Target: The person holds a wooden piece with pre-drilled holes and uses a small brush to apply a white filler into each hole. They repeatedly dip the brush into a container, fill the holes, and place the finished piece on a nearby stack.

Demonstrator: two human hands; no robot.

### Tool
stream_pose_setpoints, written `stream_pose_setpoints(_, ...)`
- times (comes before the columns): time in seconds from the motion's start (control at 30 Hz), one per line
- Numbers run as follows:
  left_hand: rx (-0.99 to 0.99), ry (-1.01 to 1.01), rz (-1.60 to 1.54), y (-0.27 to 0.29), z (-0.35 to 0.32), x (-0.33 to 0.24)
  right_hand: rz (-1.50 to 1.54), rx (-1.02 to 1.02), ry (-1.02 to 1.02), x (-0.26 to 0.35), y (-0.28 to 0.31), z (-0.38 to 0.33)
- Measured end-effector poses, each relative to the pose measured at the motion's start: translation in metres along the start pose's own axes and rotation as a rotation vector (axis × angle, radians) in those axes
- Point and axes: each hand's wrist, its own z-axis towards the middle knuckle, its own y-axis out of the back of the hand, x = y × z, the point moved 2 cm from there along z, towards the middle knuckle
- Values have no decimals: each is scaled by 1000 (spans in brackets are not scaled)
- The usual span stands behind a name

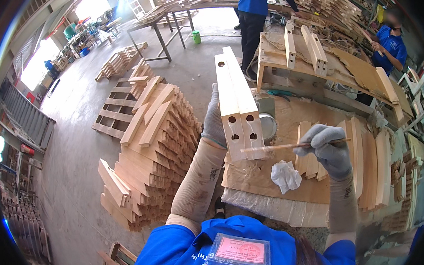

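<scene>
My left hand [214, 118], in a grey knit glove, is closed round the left side of a pair of pale tapered wooden pieces [236, 97] lying side by side. Dark round holes show in their near end, and one more near the far end. In my gloved right hand [328, 148] a thin wooden stick [274, 148] is pinched, its pale tip at the holed end of the pieces; I cannot tell whether it touches. Partly hidden behind the wood stands a round white container [268, 127]. A crumpled white cloth or paper [286, 177] lies below the stick.
Brown cardboard [248, 178] covers the bench before me, with wooden slats [365, 164] on its right. A tall stack of wooden pieces [157, 148] rises from the floor at left. Beyond is a worktable [279, 64]; two people in blue [253, 4] [392, 46] stand farther back.
</scene>
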Motion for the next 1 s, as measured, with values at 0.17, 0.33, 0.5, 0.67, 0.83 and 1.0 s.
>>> stream_pose_setpoints(0.17,269,-82,-5,13,7,-1,-50,-7,-1,-8,-8,16)
stream_pose_setpoints(0.33,251,-87,-12,16,7,-2,-83,61,-38,-11,-4,14)
stream_pose_setpoints(0.5,201,-64,80,12,5,-4,-158,181,-54,-8,-3,14)
stream_pose_setpoints(0.67,196,-58,-40,14,6,-6,-152,254,-59,-1,-4,10)
stream_pose_setpoints(0.83,151,-27,-183,32,6,-12,-229,-302,35,7,21,-11)
stream_pose_setpoints(1.0,-76,-127,-37,58,1,-22,-735,-549,-90,-41,33,-4)
